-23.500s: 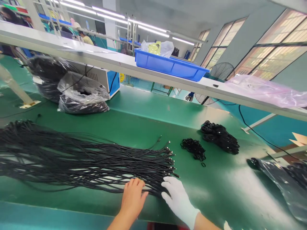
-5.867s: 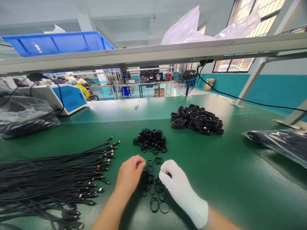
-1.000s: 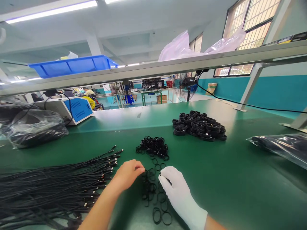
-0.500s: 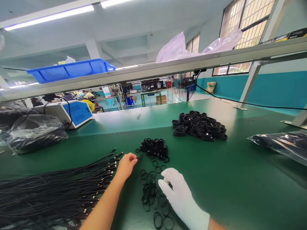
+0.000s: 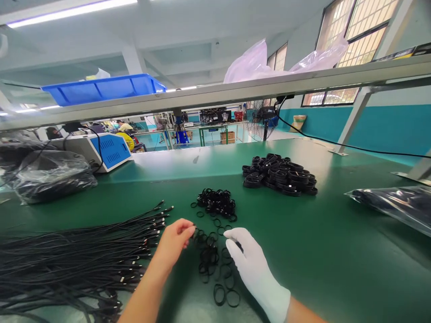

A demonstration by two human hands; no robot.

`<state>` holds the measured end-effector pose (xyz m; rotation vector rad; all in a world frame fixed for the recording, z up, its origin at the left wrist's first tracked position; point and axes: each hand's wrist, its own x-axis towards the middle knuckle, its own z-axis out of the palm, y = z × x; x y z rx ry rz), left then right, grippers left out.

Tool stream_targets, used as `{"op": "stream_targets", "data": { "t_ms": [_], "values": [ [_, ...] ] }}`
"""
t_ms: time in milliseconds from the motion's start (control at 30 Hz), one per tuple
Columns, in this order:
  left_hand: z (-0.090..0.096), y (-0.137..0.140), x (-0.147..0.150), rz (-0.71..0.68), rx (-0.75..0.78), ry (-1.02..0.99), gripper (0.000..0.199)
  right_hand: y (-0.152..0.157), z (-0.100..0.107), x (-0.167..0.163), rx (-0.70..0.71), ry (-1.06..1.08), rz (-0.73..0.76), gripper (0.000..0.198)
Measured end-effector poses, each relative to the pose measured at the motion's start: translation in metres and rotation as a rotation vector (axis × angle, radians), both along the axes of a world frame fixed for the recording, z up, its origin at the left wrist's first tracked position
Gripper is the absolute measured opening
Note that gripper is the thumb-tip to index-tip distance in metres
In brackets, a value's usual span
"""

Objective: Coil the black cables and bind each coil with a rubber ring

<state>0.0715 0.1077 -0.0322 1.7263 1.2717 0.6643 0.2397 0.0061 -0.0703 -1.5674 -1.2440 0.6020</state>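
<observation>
My bare left hand [image 5: 175, 240] has its thumb and forefinger pinched together on a small black rubber band, mostly hidden and blurred at the fingertips. Just right of it lie loose black rubber bands [image 5: 208, 255], some overlapping, others flat on the green table [image 5: 286, 251]. A denser pile of black bands [image 5: 217, 202] sits beyond both hands. My right hand [image 5: 249, 260], in a white glove, hovers at the right side of the loose bands. Its fingers are curled, with a gap between thumb and forefinger and nothing visible in it.
Black cables [image 5: 84, 251] with metal plugs spread across the left. Coiled black cables [image 5: 279, 175] are heaped at the back right. Plastic bags lie at the left [image 5: 54, 175] and right [image 5: 393, 206] edges. A blue-and-white machine [image 5: 112, 150] stands back left; a shelf [image 5: 202, 96] spans overhead.
My left hand has come slightly nearer, toward the loose bands, leaving a single band lying behind it. My right hand has shifted a little forward. The camera view has tilted slightly.
</observation>
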Motion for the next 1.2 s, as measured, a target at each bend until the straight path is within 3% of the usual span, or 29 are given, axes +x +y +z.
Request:
{"op": "stream_targets", "data": {
  "t_ms": [233,433,567,733,900,1033,1200],
  "values": [
    [0.000,0.007,-0.024,-0.020,0.167,0.315,0.019,0.002,-0.001,0.002,-0.044,0.041,-0.031,0.021],
    [0.006,0.033,-0.003,0.017,0.250,0.535,0.014,0.003,-0.001,0.003,-0.014,0.053,-0.049,0.021],
    [0.001,0.050,0.032,-0.031,0.290,0.596,0.014,0.004,-0.003,0.003,0.014,0.036,-0.058,0.021],
    [-0.009,0.046,0.061,-0.138,0.355,0.656,0.021,0.005,-0.003,0.004,-0.014,-0.005,-0.040,0.019],
    [0.007,0.035,0.042,-0.228,0.333,0.683,0.008,0.007,-0.005,0.004,-0.006,-0.011,-0.042,0.020],
    [0.025,0.034,0.022,-0.232,0.283,0.699,0.021,0.008,-0.005,0.003,0.028,0.001,-0.049,0.019],
    [0.013,0.047,0.040,-0.094,0.306,0.705,0.019,0.007,-0.005,0.004,0.016,0.051,-0.087,0.021]
  ]
}}
